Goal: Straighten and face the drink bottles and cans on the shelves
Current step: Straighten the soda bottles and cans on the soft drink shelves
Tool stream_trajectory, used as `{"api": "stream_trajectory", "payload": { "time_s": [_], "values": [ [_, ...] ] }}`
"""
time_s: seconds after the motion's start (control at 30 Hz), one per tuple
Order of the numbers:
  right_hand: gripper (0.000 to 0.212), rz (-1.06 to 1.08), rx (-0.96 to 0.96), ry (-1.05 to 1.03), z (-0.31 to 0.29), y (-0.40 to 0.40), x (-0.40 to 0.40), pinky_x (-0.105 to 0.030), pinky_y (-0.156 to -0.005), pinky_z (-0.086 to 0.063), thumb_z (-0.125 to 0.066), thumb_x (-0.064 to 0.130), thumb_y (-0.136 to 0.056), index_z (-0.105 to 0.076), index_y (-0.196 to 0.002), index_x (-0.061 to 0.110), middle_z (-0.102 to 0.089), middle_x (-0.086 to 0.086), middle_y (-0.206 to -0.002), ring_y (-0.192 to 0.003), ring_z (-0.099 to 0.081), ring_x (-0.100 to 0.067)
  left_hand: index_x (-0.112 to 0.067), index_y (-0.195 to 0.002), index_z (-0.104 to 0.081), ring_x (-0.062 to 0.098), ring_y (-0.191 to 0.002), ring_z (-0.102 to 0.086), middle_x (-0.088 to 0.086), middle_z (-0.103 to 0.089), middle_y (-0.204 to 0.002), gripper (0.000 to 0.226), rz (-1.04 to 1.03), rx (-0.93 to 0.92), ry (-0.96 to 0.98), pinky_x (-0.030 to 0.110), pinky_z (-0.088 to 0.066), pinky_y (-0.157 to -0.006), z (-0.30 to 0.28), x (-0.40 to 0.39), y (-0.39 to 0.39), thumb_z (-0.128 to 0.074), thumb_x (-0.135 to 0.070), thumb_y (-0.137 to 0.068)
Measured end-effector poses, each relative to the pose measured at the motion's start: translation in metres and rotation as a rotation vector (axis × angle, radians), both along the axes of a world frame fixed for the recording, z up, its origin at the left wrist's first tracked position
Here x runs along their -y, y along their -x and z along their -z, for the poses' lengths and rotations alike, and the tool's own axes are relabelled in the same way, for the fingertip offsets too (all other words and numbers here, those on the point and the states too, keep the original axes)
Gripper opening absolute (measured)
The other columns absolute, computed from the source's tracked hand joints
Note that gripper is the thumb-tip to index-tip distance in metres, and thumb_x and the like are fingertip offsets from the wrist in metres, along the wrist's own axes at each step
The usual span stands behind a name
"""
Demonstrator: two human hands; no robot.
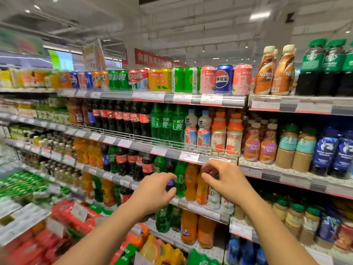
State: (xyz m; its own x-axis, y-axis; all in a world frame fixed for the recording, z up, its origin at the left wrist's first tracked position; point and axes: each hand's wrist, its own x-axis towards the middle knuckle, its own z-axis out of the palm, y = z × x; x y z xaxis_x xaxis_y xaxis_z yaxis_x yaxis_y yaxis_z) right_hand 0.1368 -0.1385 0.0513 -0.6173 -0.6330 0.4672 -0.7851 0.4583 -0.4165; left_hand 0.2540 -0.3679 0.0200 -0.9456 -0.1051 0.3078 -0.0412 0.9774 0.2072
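Both my hands reach toward the third shelf of a drinks aisle. My left hand [156, 190] hovers with loosely curled fingers just left of a green soda bottle [180, 180], holding nothing. My right hand [223, 178] is raised with curled fingers in front of the orange soda bottles [191, 180], and whether its fingertips touch one I cannot tell. Cola bottles [148, 165] stand to the left on the same shelf. The top shelf carries a row of cans, among them a blue Pepsi can [223, 79] between pink ones.
A wire rail [133, 137] fronts the second shelf of cola, green soda and milk-drink bottles. Coffee bottles [267, 73] fill the right bay. Red and green multipacks [72, 217] are stacked low at the left. Price-tag strips [189, 155] line every shelf edge.
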Motion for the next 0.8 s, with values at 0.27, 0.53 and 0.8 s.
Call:
{"api": "stream_trajectory", "payload": {
  "time_s": [0.27,0.53,0.8],
  "values": [
    [0.03,0.016,0.045,-0.067,0.031,-0.011,0.089,-0.038,-0.087,-0.056,-0.062,0.049,-0.093,-0.064,-0.119,0.034,-0.07,0.014,-0.107,-0.095,-0.065,-0.007,-0.033,-0.149,-0.042,0.013,-0.138,-0.044,-0.012,-0.047,-0.151,0.054,-0.025,0.041,0.007,0.035,-0.044,-0.109,0.012,0.104,-0.009,-0.051,-0.049,-0.098],
    [0.046,0.246,0.103,-0.188,0.066,-0.001,0.166,-0.037,-0.093,-0.053,-0.059,0.049,-0.095,-0.057,-0.136,0.03,-0.066,0.009,-0.127,-0.111,-0.062,-0.013,-0.031,-0.157,-0.029,0.021,-0.151,-0.023,-0.004,-0.023,-0.166,0.075,0.106,0.088,0.012,0.043,-0.027,-0.121,0.028,0.218,0.054,-0.048,-0.057,-0.09],
    [0.059,0.416,0.231,-0.299,0.107,-0.001,0.217,-0.035,-0.098,-0.051,-0.059,0.049,-0.094,-0.047,-0.148,0.026,-0.056,0.006,-0.143,-0.115,-0.06,-0.015,-0.033,-0.162,-0.004,0.032,-0.156,0.007,-0.003,0.017,-0.168,0.085,0.172,0.135,0.094,0.049,-0.021,-0.123,0.026,0.271,0.123,-0.054,-0.052,-0.096]
  ]
}}
